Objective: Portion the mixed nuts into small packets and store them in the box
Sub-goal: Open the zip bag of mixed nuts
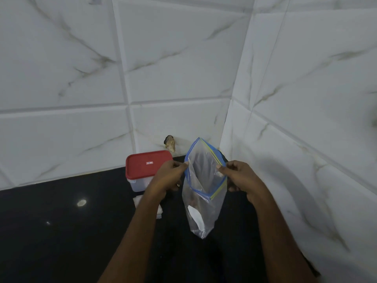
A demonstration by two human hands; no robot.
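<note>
**Desk:** What's closest to you?

**Operator:** Forearms, both bare, coming in from six o'clock over the black counter (61, 221). I see the left hand (169, 176) pinching the left lip of a clear zip bag (204, 203), thumb and finger curled on the blue strip. The right hand (242, 178) pinches the opposite lip the same way.

**Desk:** Is the mouth open?

**Operator:** Pulled wide into a diamond, with the blue-and-green seal running all round it. The bag hangs from the two hands with its bottom corner toward six o'clock. I cannot tell whether that corner touches the counter.

**Desk:** Any nuts in it?

**Operator:** I can't make them out through the plastic. A white label (195, 218) shows low on the bag.

**Desk:** And the box?

**Operator:** The box (140, 183) is at ten o'clock from the bag. Its red lid (146, 168) is on, and its right side is hidden behind the left hand. It stands close to the counter's back edge. Some white pieces (159, 212) lie at its six o'clock, partly under the left forearm. I cannot tell what they are.

**Desk:** How much room is there?

**Operator:** The counter is open toward eight and nine o'clock. At three o'clock it's tight, because the right wall (316, 99) runs near the right hand. It meets the back wall (173, 58) in a corner at twelve o'clock, just behind the bag. A small brown object (170, 142) sits against the back wall at eleven o'clock from the bag, above the lid.
</note>
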